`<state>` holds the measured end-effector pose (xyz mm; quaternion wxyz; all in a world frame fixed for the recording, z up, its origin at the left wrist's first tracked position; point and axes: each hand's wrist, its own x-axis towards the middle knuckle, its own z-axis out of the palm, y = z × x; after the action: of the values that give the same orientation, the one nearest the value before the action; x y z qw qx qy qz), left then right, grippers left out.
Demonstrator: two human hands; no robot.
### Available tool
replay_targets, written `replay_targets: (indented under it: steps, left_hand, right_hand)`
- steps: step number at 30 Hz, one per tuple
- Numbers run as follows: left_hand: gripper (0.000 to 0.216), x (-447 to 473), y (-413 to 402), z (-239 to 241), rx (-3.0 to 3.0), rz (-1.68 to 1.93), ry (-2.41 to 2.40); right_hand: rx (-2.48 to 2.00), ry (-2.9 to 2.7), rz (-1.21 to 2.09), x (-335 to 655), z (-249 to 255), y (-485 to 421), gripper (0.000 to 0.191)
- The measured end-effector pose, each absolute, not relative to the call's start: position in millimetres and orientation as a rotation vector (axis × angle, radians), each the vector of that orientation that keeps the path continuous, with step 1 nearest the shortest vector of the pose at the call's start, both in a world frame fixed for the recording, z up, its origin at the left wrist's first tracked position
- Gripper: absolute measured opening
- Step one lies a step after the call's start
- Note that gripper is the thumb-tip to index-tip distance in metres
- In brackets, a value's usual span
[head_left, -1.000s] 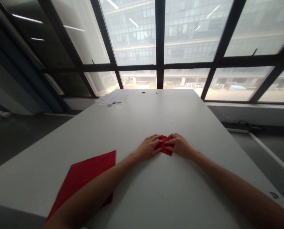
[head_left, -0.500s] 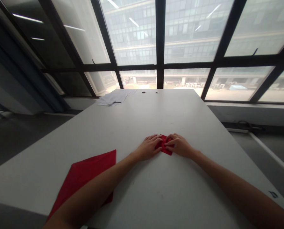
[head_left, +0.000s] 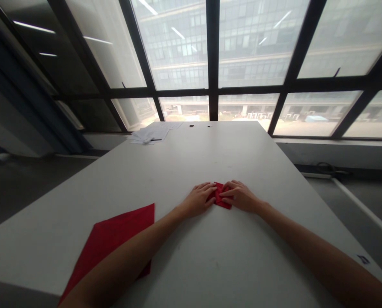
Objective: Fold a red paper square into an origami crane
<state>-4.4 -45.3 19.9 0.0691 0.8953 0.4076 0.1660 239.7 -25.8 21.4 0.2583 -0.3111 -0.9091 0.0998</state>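
A small folded piece of red paper (head_left: 222, 204) lies on the white table in front of me. My left hand (head_left: 200, 198) holds its left side down, the fingers reaching over the upper edge and the thumb near the lower one. From the right, my right hand (head_left: 239, 196) has its bent fingers and thumb closed on the paper's surface. Part of the paper is hidden beneath both hands. Under my left forearm rests a larger red sheet (head_left: 120, 231), partly covered by the arm.
The white table (head_left: 191, 162) stretches away to tall framed windows (head_left: 181, 51). Loose white papers (head_left: 149, 133) with a dark pen-like stick lie at its far left corner. A small dark mark or label (head_left: 363, 259) sits near the right edge.
My view has shifted slightly. Both hands stay on the small red paper, with the fingers moving only a little, and the large sheet lies as before.
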Motion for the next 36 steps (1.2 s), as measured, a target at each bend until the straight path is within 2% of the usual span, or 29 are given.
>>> replay_targets:
  steps: [10, 17, 24, 36]
  left_hand:
    - [0.033, -3.2, -28.0, 19.6, 2.628, 0.523, 1.346]
    - [0.034, -5.6, -29.4, 19.1, 2.617, 0.806, 1.369]
    - [0.031, 0.3, -41.8, 23.0, 2.720, 0.555, 1.300]
    - [0.031, 5.3, -46.6, 24.7, 2.620, 0.617, 1.391]
  right_hand:
    - [-0.843, -2.459, 0.297, 236.2, 23.3, -25.6, 0.013]
    - [-0.850, -2.452, 0.292, 236.1, 21.5, -24.8, 0.014]
    - [-0.863, -2.457, 0.287, 235.2, 20.9, -25.4, 0.014]
    - [-0.837, -2.369, 0.396, 230.1, 16.7, -31.3, 0.016]
